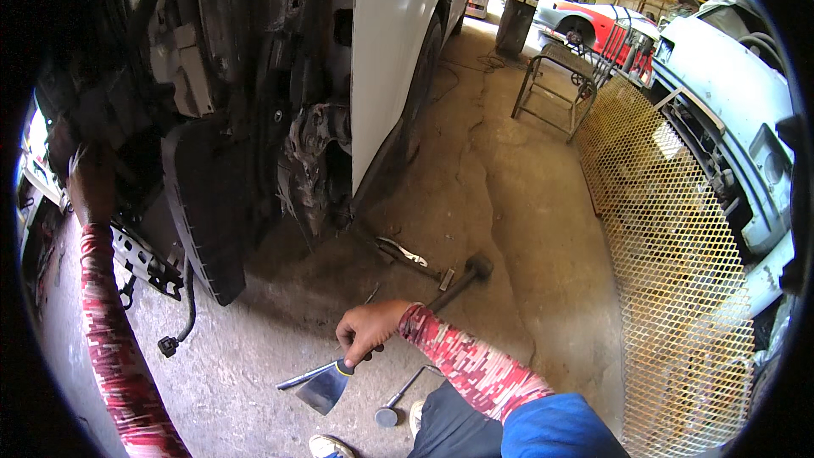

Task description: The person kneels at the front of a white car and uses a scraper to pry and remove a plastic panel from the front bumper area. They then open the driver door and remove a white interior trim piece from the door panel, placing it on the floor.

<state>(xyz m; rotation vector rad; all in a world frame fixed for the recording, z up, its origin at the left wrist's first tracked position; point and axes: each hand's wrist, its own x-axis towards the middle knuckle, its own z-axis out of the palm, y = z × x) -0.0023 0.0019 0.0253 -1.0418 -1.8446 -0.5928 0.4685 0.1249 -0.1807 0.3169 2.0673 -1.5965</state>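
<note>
My right hand (370, 329) is closed around the handle of a scraper, its broad metal blade (324, 389) pointing down over the concrete floor. Close by the blade a thin metal rod (292, 380) shows; whether it is held too, I cannot make out. At the far left my left hand (91, 182) reaches up against the dark, stripped front of a white vehicle (386, 59). Its fingers are lost in shadow. On the floor are pliers (402, 252), a black-headed mallet (478, 268) and, near my shoes, a hammer with a round head (387, 416).
A black plastic panel (203, 203) hangs from the vehicle, with a cable connector (168, 345) dangling beside it. To the right stand a yellow mesh panel (678, 271) and a pale blue car part (729, 93). A metal frame stand (555, 85) is farther back near a pillar (521, 4).
</note>
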